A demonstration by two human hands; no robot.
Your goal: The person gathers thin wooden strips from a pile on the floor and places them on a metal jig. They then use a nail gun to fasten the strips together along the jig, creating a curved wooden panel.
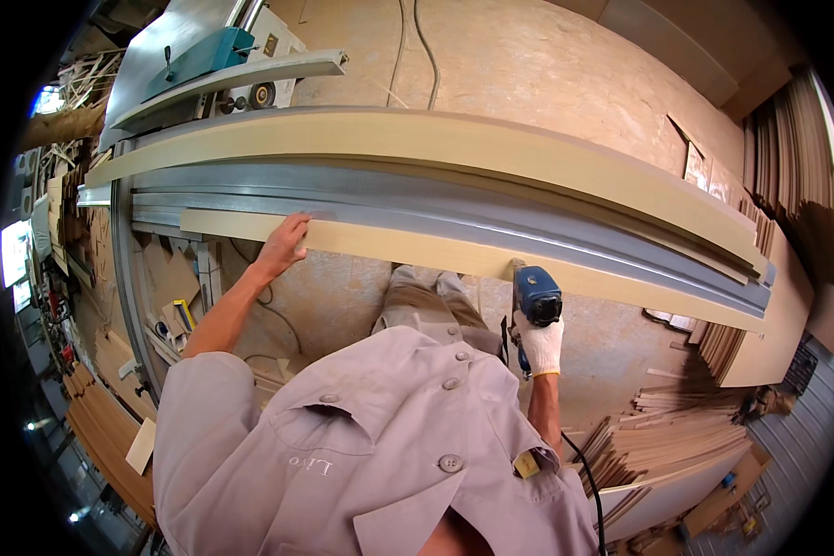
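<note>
A long pale wooden board [408, 252] lies along the grey metal rail [435, 208] of a sliding saw table, its near edge hanging over the side. My left hand [285, 243], bare, presses flat on the board near its left end. My right hand [541, 345] wears a white glove and grips a blue power tool [536, 296], held against the board's near edge. The tool's black cord runs down past my right arm. A wider beige panel [454, 144] lies behind the rail.
A teal and grey saw unit [215, 57] sits at the far left of the table. Stacks of thin wooden strips [663, 435] lie on the floor to my right, more sheets lean at the far right [792, 157]. Scrap pieces and tools lie under the table on the left.
</note>
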